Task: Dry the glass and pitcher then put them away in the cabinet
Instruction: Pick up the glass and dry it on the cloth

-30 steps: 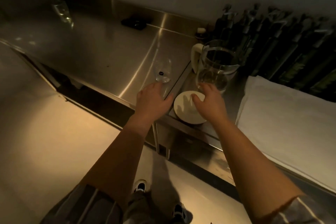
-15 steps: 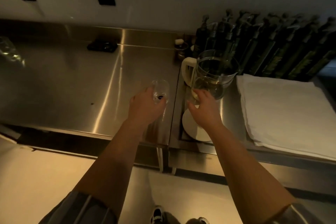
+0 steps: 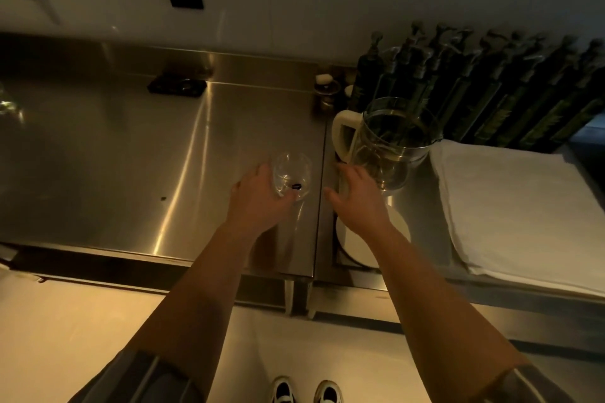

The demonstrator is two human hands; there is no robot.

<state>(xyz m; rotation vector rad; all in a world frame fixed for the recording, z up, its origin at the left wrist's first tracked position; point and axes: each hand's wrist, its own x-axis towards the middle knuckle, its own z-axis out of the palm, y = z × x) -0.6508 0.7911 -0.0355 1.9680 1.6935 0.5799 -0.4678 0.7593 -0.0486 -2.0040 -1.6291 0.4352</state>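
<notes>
a dim kitchen, warm light falling across a steel counter (image 3: 131, 157) with a row of dark pump bottles (image 3: 491, 85) against the back wall. the glass (image 3: 292, 178), small and clear, is near the seam between the two counter sections, and the left hand (image 3: 258, 203) has its fingers curled round its side, holding it. the pitcher (image 3: 391, 144) stands upright just right of the seam, clear-bodied with a pale handle (image 3: 342, 136) turned to the left. the right hand (image 3: 358, 203) reaches toward its base with fingers spread and holds nothing; whether the fingertips touch the wall is hard to tell. a folded white towel (image 3: 517, 209) lies beside the pitcher, and a white disc (image 3: 397, 222), perhaps a lid, sits under the right wrist.

both pieces look rigid, breakable and likely slick if wet. the glass seems light enough for one hand round its body. the pitcher looks bulkier and is probably best taken by its handle, with a palm steadying the wall.
</notes>
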